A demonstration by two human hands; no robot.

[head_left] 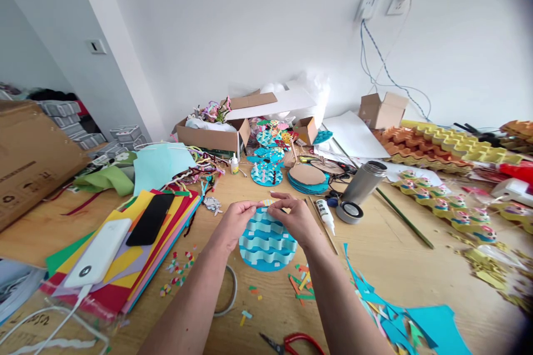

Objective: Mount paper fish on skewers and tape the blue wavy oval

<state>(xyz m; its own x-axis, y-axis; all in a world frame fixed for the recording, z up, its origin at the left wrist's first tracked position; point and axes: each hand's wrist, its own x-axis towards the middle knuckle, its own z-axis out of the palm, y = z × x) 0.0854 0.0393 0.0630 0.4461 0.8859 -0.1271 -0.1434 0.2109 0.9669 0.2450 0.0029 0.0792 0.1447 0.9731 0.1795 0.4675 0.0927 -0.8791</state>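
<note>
A round blue disc [266, 263] lies on the table in front of me, with wavy light-blue paper strips [266, 243] across it and a few small white squares between them. Over its far edge, a small yellowish paper piece [267, 202] shows between my fingertips. My left hand [236, 223] pinches at the left side of that piece. From the right, my right hand [295, 217] has its thumb and fingers closed at the other side. The fingers partly hide the piece, so its exact shape is unclear.
Red-handled scissors [297, 338], a tape roll [228, 291] and paper scraps [302, 283] lie close by. A glue bottle [325, 216] and a steel flask [364, 182] are to the right. Coloured sheets [144, 272] carry a phone [150, 219] and power bank [98, 252] at left.
</note>
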